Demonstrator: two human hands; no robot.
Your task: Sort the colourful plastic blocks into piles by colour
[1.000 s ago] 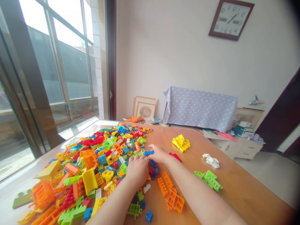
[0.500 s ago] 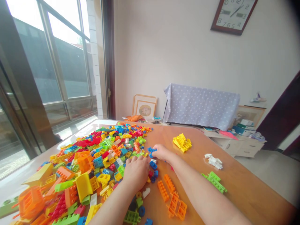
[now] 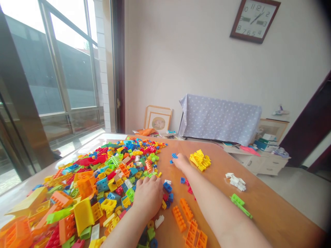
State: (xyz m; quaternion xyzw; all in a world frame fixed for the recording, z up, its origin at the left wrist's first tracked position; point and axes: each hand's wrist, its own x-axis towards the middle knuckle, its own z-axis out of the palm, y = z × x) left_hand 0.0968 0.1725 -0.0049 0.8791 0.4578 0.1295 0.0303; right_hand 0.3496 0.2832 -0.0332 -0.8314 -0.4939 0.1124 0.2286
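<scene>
My right hand point(image 3: 181, 162) is closed on blue toy building bricks point(image 3: 174, 156), low over the wooden table to the right of the big heap. My left hand point(image 3: 149, 193) lies at the heap's right edge with fingers curled down. Its fingertips are hidden, so whatever they hold cannot be made out. Right beside it are loose blue bricks point(image 3: 167, 187) and a white brick point(image 3: 159, 221). The heap of mixed bricks point(image 3: 103, 186) spreads over the left side. Under my right forearm, red bricks point(image 3: 190, 189) are partly covered.
Bricks are grouped by colour on the table point(image 3: 217, 193): yellow point(image 3: 200, 159), white point(image 3: 236, 181), green point(image 3: 241, 205) and orange point(image 3: 191, 229). Behind the table stand a cloth-covered object point(image 3: 221, 119) and a white drawer cabinet point(image 3: 266, 163). Windows point(image 3: 74, 69) are at the left.
My right hand has moved away from the heap, forward and slightly right, with the blue bricks. My left hand stays at the heap's edge. The camera view has shifted slightly.
</scene>
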